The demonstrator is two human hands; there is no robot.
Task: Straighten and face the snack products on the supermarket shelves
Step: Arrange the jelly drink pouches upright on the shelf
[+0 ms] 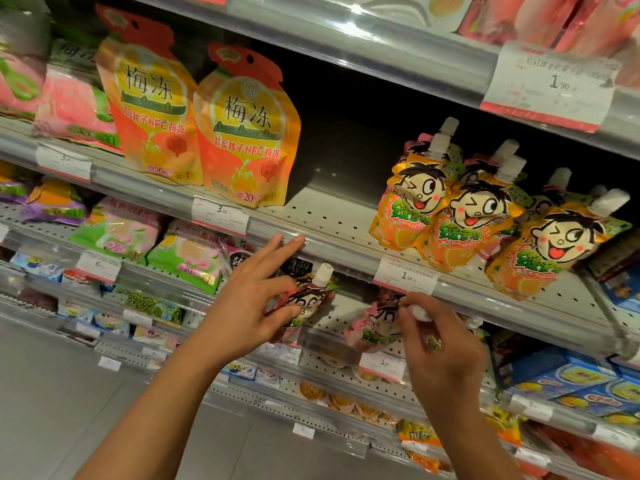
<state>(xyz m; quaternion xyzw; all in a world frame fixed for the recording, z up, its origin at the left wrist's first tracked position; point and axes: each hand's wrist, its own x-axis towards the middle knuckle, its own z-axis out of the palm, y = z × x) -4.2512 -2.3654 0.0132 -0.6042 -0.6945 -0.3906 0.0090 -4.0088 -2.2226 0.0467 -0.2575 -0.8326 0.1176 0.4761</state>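
My left hand [258, 306] steadies 1 dark pouch [304, 303] with thumb and curled fingers, 2 fingers lifted; at its 3 o'clock my right hand [440, 344] pinches the pink pouch [377, 323] by its cap, to turn both faces outward on the shelf [332, 327].

We read "梅冻" and "NFC" on the orange-yellow pouches [246, 129], "3.90" on the shelf tag [220, 215] below them, and "1.90" on the tag [406, 276] under the cartoon-face pouches [471, 220].

Orange cartoon-face pouches [446, 216] with white caps at 3 o'clock, yellow-orange jelly bags [242, 133] at 11, grey perforated shelf [332, 216].
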